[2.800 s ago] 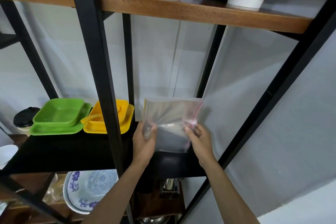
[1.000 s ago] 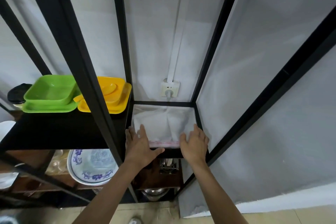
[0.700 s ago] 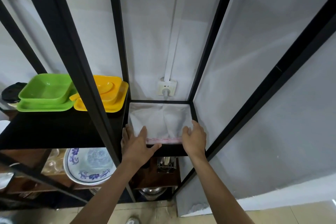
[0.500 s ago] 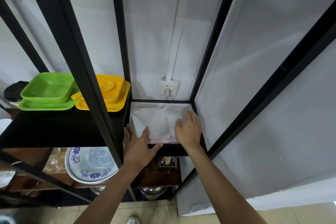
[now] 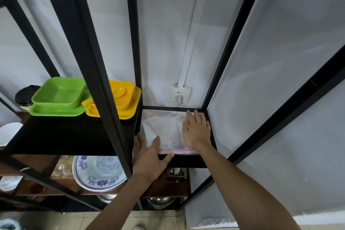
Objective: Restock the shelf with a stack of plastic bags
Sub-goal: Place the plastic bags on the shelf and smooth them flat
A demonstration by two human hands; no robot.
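Lying flat on the black shelf (image 5: 188, 161) in the lower centre of the frame, the stack of plastic bags (image 5: 164, 129) is filling most of the small right-hand compartment, its pink-striped edge facing the near rim. The right hand (image 5: 197, 131) is resting palm-down on the right part of the stack, fingers (image 5: 196, 115) stretched out flat and slightly spread, reaching toward the back edge; it is pressing on the bags, not gripping them. The left hand (image 5: 149, 156) is sitting at the near left corner of the stack, fingers loosely spread, one fingertip lying on the bag surface and the thumb pointing right along the shelf rim just under the pink edge; whether it is pinching the edge cannot be told.

Standing in the way at left of the compartment is a black upright post (image 5: 97, 73), crossing in front of the neighbouring shelf. Behind it, at centre left, a green dish (image 5: 59, 95) is sitting on a green plate, and just beside it a yellow dish (image 5: 123, 97) is sitting on a yellow plate. A dark-lidded cup (image 5: 26, 95) is showing at the far left. A white wall socket (image 5: 180, 93) with a plug in it is hanging just behind the compartment. On the lower level, at lower left, a blue-patterned plate (image 5: 99, 173) is lying beneath the black shelf.
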